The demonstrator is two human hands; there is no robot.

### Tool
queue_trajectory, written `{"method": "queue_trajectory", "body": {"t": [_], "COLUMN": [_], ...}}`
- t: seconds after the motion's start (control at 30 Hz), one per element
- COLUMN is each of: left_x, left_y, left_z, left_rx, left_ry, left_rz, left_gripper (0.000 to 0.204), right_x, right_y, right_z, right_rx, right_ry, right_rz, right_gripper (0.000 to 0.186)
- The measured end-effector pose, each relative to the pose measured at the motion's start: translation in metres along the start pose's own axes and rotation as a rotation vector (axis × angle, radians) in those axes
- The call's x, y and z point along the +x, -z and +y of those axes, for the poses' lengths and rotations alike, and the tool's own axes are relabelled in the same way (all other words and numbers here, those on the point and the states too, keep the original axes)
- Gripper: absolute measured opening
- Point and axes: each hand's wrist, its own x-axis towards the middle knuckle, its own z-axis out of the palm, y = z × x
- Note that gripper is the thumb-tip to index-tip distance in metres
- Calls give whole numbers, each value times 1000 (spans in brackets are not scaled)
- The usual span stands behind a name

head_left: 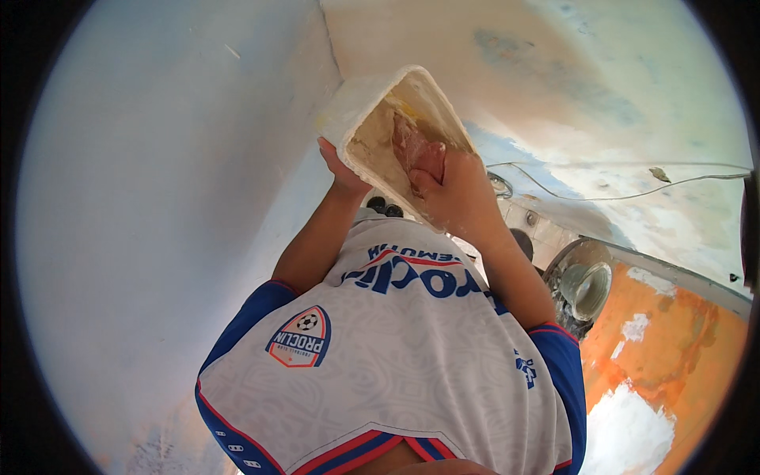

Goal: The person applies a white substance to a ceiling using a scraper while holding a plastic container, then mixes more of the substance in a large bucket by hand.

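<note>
A whitish rectangular tub, crusted on its rim and tilted so that its mouth faces me, is held up in front of my chest. My left hand grips its lower left side, the thumb outside and the other fingers mostly hidden behind it. Reaching into the mouth is my right hand, its fingers closed on a flat reddish piece smeared with white. That piece lies against the tub's inner wall; whether it is a scraper or a rag I cannot tell.
Pale, patchy walls meet in a corner ahead. A thin cable runs along the right wall. A translucent bucket stands low at right, near an orange wall with white patches. Tiled floor shows below.
</note>
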Motion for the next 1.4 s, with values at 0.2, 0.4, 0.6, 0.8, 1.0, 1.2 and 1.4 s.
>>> {"method": "queue_trajectory", "body": {"t": [0.2,0.4,0.6,0.8,1.0,1.2,1.4], "left_x": [-9,-12,-5,-1,-2,2,7], "left_y": [-37,-18,-22,-83,-25,-20,-23], "left_z": [9,16,28,55,38,43,45], "left_rx": [45,-4,-2,-516,-36,-11,10], "left_ry": [-40,11,22,176,24,62,83], "left_rz": [-17,18,-9,527,-126,-151,-178], "left_gripper": [101,100,97,97,97,97,97], "right_x": [-2,-4,5,1,5,-6,2], "right_y": [9,-1,-29,-9,-32,17,-15], "right_z": [-21,-26,-17,-41,-31,-63,-40], "right_rx": [159,78,-147,32,-68,30,38], "right_ry": [-63,73,116,52,115,67,167], "right_rz": [19,61,120,44,32,-67,-116], "right_gripper": [20,22,21,16,18,19,21]}}
